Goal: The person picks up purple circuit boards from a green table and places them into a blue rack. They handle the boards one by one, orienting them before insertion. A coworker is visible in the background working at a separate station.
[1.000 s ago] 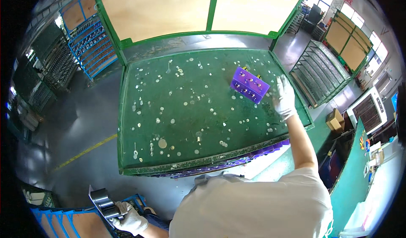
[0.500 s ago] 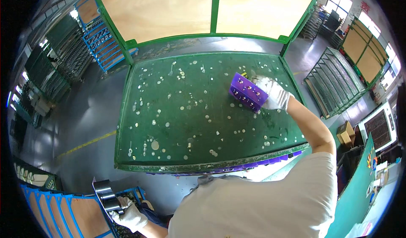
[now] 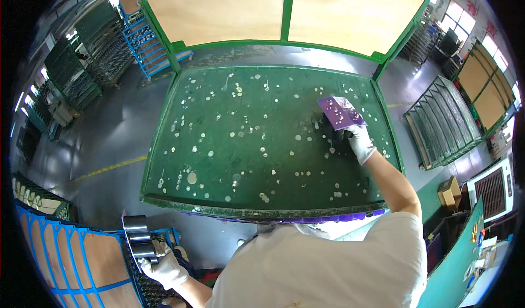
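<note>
My right hand (image 3: 360, 142), in a white glove, is closed on the lower edge of a purple bent panel (image 3: 336, 112) with small shiny studs on its faces. The panel is tilted over the right part of a green tabletop (image 3: 246, 155); whether it touches the surface I cannot tell. Low on the left, my left hand (image 3: 165, 268), also gloved in white, grips a plate with dark shiny cylinders (image 3: 141, 237). That plate is held upright beside the table, its cylinders facing right. Gloves and parts hide some of my fingertips.
Pale round spots dot the tabletop, which has a raised rim. Beyond it stands a green frame with wooden boards (image 3: 361, 12). A blue rack (image 3: 71, 253) is at lower left, a wire cage cart (image 3: 443, 122) at right. Purple pieces (image 3: 339, 218) show below the near edge.
My right hand has swung to the panel's near side, and the purple panel has turned and moved right. The left hand still holds its plate. The whole view has shifted slightly.
</note>
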Tool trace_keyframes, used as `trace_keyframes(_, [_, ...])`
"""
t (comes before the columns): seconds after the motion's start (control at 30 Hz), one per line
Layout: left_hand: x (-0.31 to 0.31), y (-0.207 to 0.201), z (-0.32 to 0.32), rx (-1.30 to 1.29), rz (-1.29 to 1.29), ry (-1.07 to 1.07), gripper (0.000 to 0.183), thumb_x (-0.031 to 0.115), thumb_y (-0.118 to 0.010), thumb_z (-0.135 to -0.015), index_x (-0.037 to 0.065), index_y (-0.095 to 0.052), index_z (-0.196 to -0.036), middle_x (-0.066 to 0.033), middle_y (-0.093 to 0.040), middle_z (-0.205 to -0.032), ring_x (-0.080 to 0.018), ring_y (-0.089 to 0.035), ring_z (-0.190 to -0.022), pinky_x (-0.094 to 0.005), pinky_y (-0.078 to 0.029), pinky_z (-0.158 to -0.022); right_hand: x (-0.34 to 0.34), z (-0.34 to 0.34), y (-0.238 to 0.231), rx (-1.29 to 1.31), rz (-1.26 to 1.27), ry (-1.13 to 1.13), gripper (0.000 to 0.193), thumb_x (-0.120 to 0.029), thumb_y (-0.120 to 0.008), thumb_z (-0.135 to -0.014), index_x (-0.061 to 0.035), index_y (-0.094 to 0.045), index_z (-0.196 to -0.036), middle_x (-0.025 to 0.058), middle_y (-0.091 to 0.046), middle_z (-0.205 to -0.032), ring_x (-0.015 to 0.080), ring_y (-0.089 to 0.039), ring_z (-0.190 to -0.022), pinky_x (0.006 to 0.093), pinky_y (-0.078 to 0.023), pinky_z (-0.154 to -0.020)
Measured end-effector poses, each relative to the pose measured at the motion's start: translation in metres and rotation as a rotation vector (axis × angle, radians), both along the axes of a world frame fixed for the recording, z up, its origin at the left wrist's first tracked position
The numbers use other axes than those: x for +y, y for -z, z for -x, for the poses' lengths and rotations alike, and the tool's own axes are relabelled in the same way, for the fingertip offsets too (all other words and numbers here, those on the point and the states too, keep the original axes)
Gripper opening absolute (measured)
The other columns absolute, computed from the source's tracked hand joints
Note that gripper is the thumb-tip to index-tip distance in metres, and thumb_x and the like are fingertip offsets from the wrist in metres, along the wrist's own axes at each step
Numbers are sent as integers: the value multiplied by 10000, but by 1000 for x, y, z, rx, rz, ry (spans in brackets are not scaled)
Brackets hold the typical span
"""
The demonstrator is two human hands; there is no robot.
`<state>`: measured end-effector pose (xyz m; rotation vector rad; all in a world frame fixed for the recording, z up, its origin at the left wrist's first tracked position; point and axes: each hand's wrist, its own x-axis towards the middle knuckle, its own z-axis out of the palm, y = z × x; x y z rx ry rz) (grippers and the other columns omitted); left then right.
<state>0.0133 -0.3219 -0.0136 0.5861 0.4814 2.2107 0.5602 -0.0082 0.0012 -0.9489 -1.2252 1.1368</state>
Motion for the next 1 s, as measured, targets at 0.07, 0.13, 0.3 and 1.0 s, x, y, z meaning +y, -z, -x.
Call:
trace_keyframes(0.07, [9, 4, -13, 301, 273, -466, 360, 223, -649, -799, -11, -546, -1053, -82, -519, -739, -163, -439, -621, -295, -341, -609, 0, 0, 8, 413, 102, -78, 311, -123, -615, -821, -36, -591, -1119, 70, -634, -1090, 204, -597, -1049, 365, -496, -908])
trace_keyframes(0.13, [17, 1, -29, 245, 326, -552, 360, 228, -644, -818, 9, -551, -1087, -95, -548, -797, -176, -467, -639, -302, -369, -622, -3, 12, 8, 699, 218, -79, 377, -117, -606, -765, -33, -570, -1130, 108, -599, -1159, 282, -576, -1089, 435, -481, -985])
trace_keyframes(0.3, [37, -20, -48, -5, 151, -145, 476, 265, -613, -906, 33, -483, -1301, -166, -568, -1212, -317, -617, -961, -377, -557, -827, -45, 86, -37, 835, 268, -119, 345, -129, -542, -840, -6, -517, -1162, 158, -585, -1164, 305, -597, -1059, 530, -533, -911])
trace_keyframes(1.0, [72, -61, -86, 989, 491, -765, 464, 16, -651, -799, -36, -478, -1227, -81, -632, -1047, -147, -616, -907, -305, -506, -805, -155, 309, -29, 412, 150, -446, 280, -77, -559, -898, -63, -536, -1176, 39, -579, -1104, 140, -561, -899, 268, -471, -758])
